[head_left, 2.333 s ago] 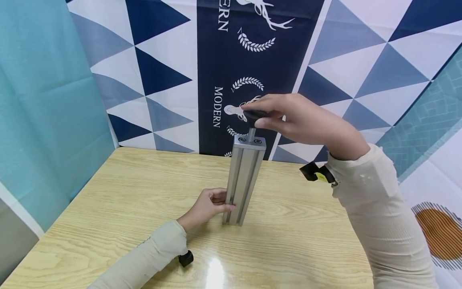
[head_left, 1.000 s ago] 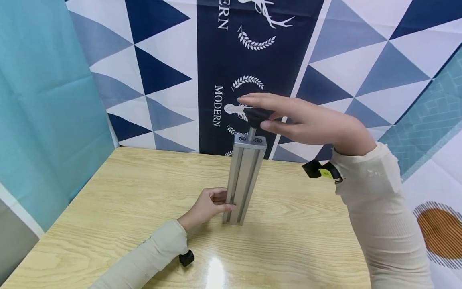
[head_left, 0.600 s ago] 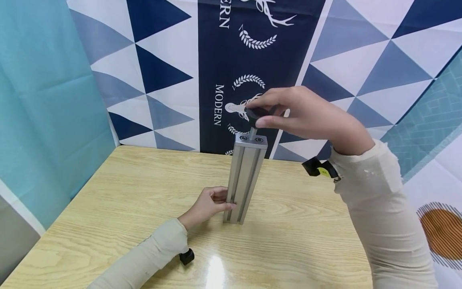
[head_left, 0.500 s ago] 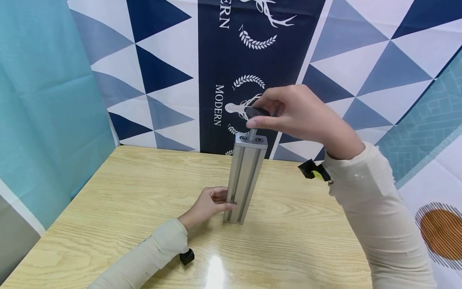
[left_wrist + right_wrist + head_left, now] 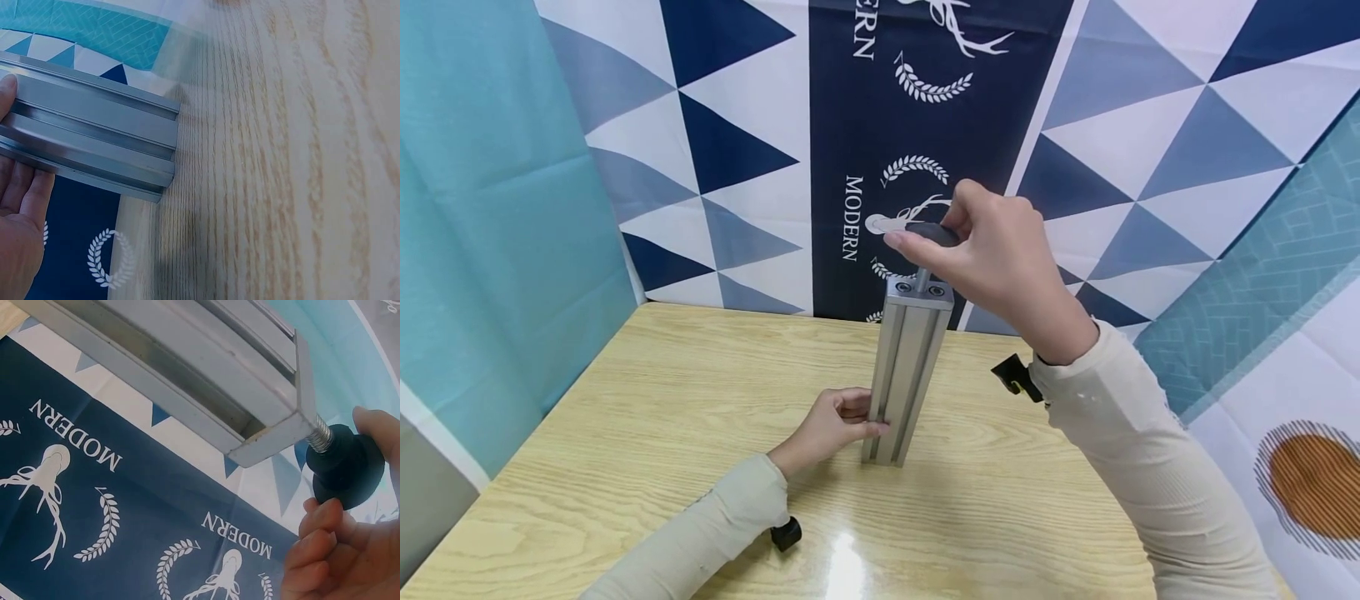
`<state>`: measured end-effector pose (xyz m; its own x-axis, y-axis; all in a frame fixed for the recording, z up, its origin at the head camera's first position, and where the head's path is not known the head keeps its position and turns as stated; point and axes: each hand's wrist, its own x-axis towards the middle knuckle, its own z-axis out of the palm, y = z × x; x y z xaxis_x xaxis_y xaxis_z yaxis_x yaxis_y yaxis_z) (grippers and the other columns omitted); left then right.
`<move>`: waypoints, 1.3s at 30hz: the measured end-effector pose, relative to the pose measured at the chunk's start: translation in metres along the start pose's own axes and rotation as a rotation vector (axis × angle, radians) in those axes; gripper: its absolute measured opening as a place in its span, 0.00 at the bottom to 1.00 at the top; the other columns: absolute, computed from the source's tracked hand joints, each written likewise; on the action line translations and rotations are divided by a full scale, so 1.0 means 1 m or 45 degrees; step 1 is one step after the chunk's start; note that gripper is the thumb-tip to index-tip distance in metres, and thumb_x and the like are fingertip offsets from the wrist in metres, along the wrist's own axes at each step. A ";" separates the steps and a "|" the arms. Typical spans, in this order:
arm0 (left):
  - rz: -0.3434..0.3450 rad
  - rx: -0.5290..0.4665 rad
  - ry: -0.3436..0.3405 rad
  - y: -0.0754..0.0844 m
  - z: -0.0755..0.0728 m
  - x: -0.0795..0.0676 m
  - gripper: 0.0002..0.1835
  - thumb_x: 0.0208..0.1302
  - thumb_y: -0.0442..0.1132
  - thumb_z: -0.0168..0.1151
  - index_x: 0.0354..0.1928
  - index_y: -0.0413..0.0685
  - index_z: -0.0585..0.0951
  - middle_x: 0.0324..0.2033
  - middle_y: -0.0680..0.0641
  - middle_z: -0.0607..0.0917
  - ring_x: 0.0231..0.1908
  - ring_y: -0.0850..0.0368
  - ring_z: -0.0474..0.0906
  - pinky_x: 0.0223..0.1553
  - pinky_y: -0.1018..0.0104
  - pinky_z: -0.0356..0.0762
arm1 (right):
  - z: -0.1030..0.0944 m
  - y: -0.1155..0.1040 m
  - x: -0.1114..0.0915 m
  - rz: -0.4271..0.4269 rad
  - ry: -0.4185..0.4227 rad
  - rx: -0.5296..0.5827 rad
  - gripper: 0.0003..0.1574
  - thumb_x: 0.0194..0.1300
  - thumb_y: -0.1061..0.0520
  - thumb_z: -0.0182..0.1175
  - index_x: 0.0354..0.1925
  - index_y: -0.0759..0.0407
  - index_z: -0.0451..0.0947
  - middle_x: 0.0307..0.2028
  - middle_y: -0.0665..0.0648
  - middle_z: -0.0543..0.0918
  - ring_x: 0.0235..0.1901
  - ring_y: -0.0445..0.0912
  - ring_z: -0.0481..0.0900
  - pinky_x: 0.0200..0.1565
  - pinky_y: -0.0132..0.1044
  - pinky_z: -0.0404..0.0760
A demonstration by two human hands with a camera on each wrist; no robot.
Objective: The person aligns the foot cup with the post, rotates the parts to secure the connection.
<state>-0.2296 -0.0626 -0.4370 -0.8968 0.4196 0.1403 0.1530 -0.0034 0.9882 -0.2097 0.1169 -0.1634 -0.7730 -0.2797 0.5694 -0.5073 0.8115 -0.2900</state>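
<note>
An aluminium extrusion profile (image 5: 904,375) stands upright on the wooden table, leaning slightly right in the head view. Near its foot, my left hand (image 5: 827,427) grips it, thumb on the front face and fingers behind. On top is an end plate (image 5: 920,296) with two bolts. A threaded stem (image 5: 321,435) rises from that plate and carries a black round levelling foot (image 5: 350,465). My right hand (image 5: 996,250) pinches this levelling foot between thumb and curled fingers. In the left wrist view, the profile's lower end (image 5: 164,153) meets the tabletop.
The wooden table (image 5: 715,375) runs back to a patterned cloth (image 5: 745,150) with triangles and deer prints. A teal curtain (image 5: 490,233) hangs on the left. Each wrist wears a small black camera.
My right hand straightened its fingers at the levelling foot, then curled them round it again and turned, the wrist swinging down and left. My left hand and the profile stayed put.
</note>
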 end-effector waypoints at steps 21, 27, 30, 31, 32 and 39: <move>0.001 0.038 0.015 0.000 -0.001 0.001 0.24 0.56 0.36 0.71 0.56 0.37 0.79 0.46 0.40 0.85 0.48 0.51 0.82 0.48 0.65 0.81 | -0.044 0.022 0.015 -0.637 -0.732 0.082 0.28 0.76 0.61 0.44 0.71 0.57 0.59 0.70 0.56 0.63 0.69 0.50 0.60 0.66 0.53 0.63; 0.001 0.030 0.019 0.000 -0.001 0.000 0.24 0.56 0.35 0.71 0.55 0.37 0.79 0.46 0.40 0.85 0.47 0.51 0.83 0.47 0.65 0.81 | -0.037 0.022 0.017 -0.609 -0.623 0.078 0.23 0.72 0.61 0.52 0.64 0.61 0.70 0.57 0.57 0.77 0.55 0.49 0.75 0.55 0.48 0.75; -0.001 0.013 0.019 0.000 -0.001 0.000 0.24 0.56 0.34 0.71 0.55 0.36 0.79 0.46 0.39 0.85 0.47 0.52 0.83 0.47 0.65 0.81 | -0.031 0.014 0.013 -0.406 -0.493 0.039 0.21 0.70 0.51 0.58 0.55 0.61 0.76 0.43 0.55 0.83 0.38 0.46 0.79 0.44 0.44 0.77; -0.001 0.009 0.019 0.001 0.000 -0.001 0.24 0.56 0.34 0.70 0.55 0.36 0.79 0.46 0.39 0.85 0.46 0.53 0.83 0.47 0.66 0.81 | -0.028 0.011 0.011 -0.337 -0.444 0.024 0.22 0.68 0.47 0.59 0.51 0.61 0.77 0.38 0.55 0.83 0.34 0.45 0.79 0.41 0.42 0.77; -0.003 0.007 0.018 0.001 0.000 -0.001 0.23 0.56 0.34 0.70 0.55 0.36 0.79 0.45 0.39 0.85 0.46 0.53 0.83 0.47 0.66 0.81 | -0.025 0.009 0.008 -0.275 -0.397 0.008 0.24 0.66 0.43 0.60 0.48 0.61 0.77 0.34 0.54 0.83 0.31 0.45 0.78 0.39 0.42 0.77; -0.002 0.007 0.007 0.001 0.000 -0.001 0.23 0.56 0.35 0.71 0.55 0.37 0.79 0.45 0.40 0.86 0.45 0.54 0.83 0.46 0.65 0.82 | -0.010 0.001 -0.001 -0.039 -0.155 -0.031 0.32 0.60 0.33 0.61 0.31 0.60 0.69 0.24 0.56 0.74 0.24 0.50 0.70 0.27 0.40 0.67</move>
<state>-0.2290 -0.0632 -0.4363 -0.8993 0.4146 0.1390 0.1538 0.0024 0.9881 -0.2053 0.1228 -0.1567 -0.7988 -0.3632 0.4796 -0.5227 0.8138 -0.2542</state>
